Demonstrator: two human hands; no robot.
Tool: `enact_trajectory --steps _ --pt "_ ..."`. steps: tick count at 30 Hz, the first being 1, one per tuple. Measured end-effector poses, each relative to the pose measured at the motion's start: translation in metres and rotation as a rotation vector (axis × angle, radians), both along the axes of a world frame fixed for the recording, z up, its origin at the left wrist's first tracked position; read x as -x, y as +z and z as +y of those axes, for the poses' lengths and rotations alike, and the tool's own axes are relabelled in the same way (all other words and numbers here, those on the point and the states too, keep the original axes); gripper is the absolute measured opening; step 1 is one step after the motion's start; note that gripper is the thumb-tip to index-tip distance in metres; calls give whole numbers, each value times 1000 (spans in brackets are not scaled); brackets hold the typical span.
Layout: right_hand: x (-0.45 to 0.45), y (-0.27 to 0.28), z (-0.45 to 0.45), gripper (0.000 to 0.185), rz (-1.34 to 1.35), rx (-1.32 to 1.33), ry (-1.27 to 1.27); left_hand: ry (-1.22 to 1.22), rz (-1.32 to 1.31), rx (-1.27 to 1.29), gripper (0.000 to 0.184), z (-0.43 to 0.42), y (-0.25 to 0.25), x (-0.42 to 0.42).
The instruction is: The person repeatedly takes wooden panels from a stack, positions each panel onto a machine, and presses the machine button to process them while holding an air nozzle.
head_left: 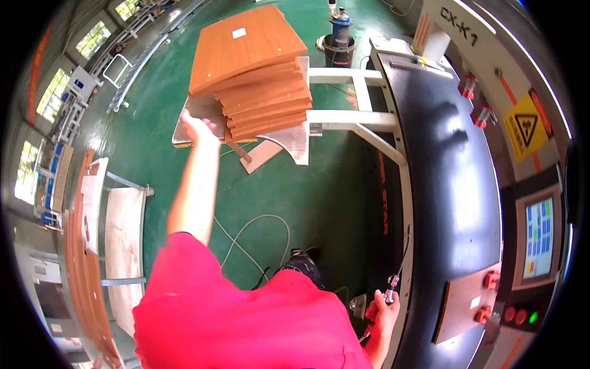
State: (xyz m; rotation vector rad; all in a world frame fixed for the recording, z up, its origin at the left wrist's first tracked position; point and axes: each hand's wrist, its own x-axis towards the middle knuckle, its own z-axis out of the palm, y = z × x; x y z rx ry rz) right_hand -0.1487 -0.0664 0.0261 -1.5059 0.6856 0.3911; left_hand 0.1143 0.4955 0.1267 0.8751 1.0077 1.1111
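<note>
My left hand (200,130) is stretched out at the lower left corner of a stack of reddish-brown boards (252,49); its fingers are apart and nothing shows in them. The boards lie unevenly on a small support (298,144), the top one bearing a white label (239,33). Down at the lower right, beside the black machine table (455,184), my right hand (384,310) is closed around a red and silver air tool (389,294) with a hose. A brown board (468,302) with a white label lies against red clamps (491,280) on that table.
A touchscreen panel (539,240) and lit buttons stand at the right. The machine's white frame (350,117) reaches toward the stack. A hose (286,227) curls over the green floor. Long brown boards (86,270) lean at the left. A blue canister (340,29) stands at the back.
</note>
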Motion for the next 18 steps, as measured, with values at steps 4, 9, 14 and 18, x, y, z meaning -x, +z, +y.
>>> enact_trajectory --steps 4,9,14,18 --pt "-27 7 14 23 5 -10 -66 -347 761 -726 62 106 67 -10" --pt "-63 12 31 23 -31 -70 -42 -435 1124 -1722 70 61 64 -27" --pt "-103 28 47 22 -121 -74 115 -513 915 -1627 66 31 62 -7" --pt "-129 45 52 25 -186 -92 187 -519 528 -1122 67 12 48 17"
